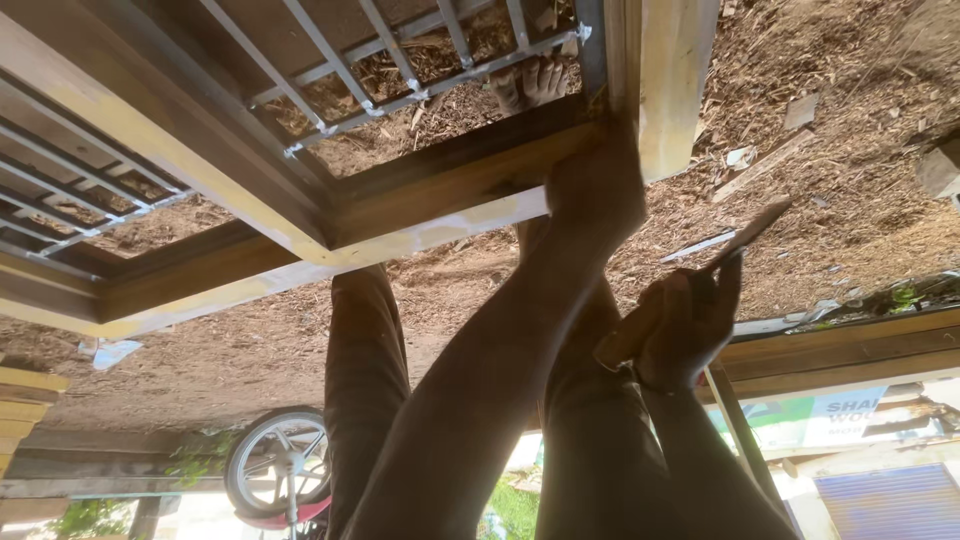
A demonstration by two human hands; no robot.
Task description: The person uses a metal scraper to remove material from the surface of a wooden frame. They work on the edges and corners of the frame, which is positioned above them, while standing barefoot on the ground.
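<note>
Brace the window frame with the left hand, grip spread flat near 12 o'clock. Keep the putty knife, pinched in the right hand toward 3 o'clock, low-angled, with light strokes.

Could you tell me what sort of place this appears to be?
Probably an outdoor carpentry yard. A wooden window frame with a metal grille lies over ground covered in wood shavings, and the right hand holds a flat blade while the left hand presses the frame.
</note>
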